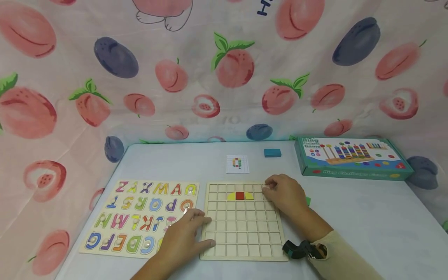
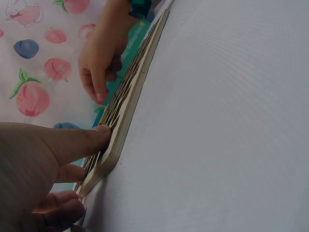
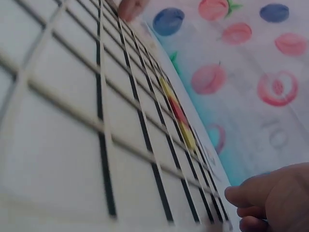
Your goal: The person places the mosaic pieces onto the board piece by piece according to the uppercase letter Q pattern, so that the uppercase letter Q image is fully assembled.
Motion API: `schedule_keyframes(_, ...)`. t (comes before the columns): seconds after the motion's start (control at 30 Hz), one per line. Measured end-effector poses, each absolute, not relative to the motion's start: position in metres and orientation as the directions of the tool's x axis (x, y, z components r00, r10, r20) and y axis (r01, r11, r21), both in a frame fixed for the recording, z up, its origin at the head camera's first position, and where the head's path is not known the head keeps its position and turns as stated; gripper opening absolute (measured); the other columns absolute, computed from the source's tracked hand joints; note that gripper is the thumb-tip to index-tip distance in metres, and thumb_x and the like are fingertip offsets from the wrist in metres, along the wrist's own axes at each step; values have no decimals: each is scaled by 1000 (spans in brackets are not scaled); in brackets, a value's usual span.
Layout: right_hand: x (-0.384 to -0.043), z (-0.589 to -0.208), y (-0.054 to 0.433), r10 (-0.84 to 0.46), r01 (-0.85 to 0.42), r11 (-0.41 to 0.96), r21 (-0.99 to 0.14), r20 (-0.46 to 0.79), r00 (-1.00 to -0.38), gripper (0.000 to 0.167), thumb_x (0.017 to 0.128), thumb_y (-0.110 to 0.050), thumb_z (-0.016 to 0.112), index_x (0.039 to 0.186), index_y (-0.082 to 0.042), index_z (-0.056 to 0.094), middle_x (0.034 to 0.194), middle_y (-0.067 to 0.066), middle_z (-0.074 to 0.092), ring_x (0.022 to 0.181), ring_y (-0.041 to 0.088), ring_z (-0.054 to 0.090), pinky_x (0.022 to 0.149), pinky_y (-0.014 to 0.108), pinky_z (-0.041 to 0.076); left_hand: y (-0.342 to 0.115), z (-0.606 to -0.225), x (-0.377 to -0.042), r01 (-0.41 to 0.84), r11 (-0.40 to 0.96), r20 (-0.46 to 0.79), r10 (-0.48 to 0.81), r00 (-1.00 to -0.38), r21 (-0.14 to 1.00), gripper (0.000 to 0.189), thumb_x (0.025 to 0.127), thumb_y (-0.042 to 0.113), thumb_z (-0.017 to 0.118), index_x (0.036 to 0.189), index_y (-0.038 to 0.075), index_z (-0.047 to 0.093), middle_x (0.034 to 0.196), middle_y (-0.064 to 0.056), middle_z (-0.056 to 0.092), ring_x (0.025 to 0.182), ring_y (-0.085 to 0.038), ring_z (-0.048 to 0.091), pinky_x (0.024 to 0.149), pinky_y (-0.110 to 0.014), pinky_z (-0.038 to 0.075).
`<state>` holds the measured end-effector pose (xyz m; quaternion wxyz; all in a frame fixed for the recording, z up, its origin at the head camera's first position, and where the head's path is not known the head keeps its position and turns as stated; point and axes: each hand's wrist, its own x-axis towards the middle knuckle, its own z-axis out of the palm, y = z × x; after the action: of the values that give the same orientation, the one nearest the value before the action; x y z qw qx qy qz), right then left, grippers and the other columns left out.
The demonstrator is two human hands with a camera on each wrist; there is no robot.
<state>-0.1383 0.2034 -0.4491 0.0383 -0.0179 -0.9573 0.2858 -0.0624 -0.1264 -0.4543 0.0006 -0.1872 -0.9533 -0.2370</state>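
Observation:
My left hand rests at the left edge of a wooden grid board, thumb and forefinger lying over its rim. In the left wrist view the other fingers bend near the board's corner. My right hand is at the board's top right corner, fingers bent and fingertips close to the rim; I cannot tell whether they pinch anything. In the second row of squares sit a red tile and two yellow tiles, one yellow tile to its left and another yellow tile to its right.
A letter puzzle board lies to the left, partly under my left hand. Behind the grid are a small pattern card and a blue block. A green piece peeks out beside my right wrist. A game box stands back right.

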Motion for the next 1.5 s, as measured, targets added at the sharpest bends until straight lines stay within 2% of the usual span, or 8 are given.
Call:
schedule_keyframes(0.13, -142, -454, 222, 95, 34, 857, -514, 94, -991, 32, 94, -29, 79, 118, -7, 78, 106, 10, 72, 97, 29, 69, 77, 49, 55, -127, -453, -63, 349, 820, 69, 358, -931, 454, 55, 74, 43, 97, 122, 22, 79, 130, 7, 62, 84, 0, 56, 72, -30, 51)
schedule_keyframes(0.3, -147, -455, 237, 165, 126, 868, -481, 40, -985, 45, 95, -35, 78, 127, -4, 74, 116, 17, 70, 96, 31, 67, 70, 43, 52, -128, -453, -62, 346, 812, 64, 360, -931, 469, 55, 74, 43, 97, 121, 21, 79, 131, 7, 62, 79, 2, 52, 69, -28, 49)
schedule_keyframes(0.5, -149, -455, 243, 191, 183, 853, -488, -34, -981, 44, 95, -37, 78, 124, -3, 76, 119, 21, 71, 108, 38, 67, 76, 47, 54, -129, -452, -62, 344, 808, 59, 361, -931, 478, 55, 74, 42, 97, 121, 21, 79, 131, 6, 62, 78, 3, 51, 69, -28, 48)
schedule_keyframes(0.63, -151, -455, 246, 197, 197, 845, -497, -53, -979, 43, 95, -36, 78, 125, -5, 76, 119, 19, 72, 111, 38, 67, 80, 50, 54, -129, -453, -62, 342, 811, 56, 360, -931, 475, 55, 75, 43, 97, 122, 21, 79, 131, 6, 62, 78, 3, 51, 68, -28, 48)
schedule_keyframes(0.9, -148, -453, 255, 205, 227, 849, -477, -99, -974, 48, 93, -42, 78, 124, -5, 73, 118, 19, 71, 101, 34, 66, 78, 49, 53, -130, -456, -63, 352, 805, 65, 367, -928, 478, 55, 75, 43, 96, 123, 22, 79, 131, 7, 62, 78, 3, 52, 68, -27, 48)
schedule_keyframes(1.2, -147, -452, 260, 198, 227, 835, -501, -112, -974, 37, 92, -34, 79, 116, -6, 75, 100, 8, 72, 85, 24, 64, 67, 38, 47, -128, -455, -64, 344, 807, 54, 365, -930, 480, 55, 75, 43, 96, 123, 22, 79, 131, 7, 62, 77, 3, 51, 68, -27, 47)
schedule_keyframes(1.5, -147, -449, 255, 184, 201, 810, -551, -87, -979, 39, 92, -36, 79, 119, -8, 76, 109, 13, 72, 96, 31, 63, 76, 45, 49, -128, -455, -64, 353, 808, 69, 365, -928, 471, 55, 75, 44, 96, 123, 23, 79, 130, 8, 61, 81, 1, 55, 70, -29, 49)
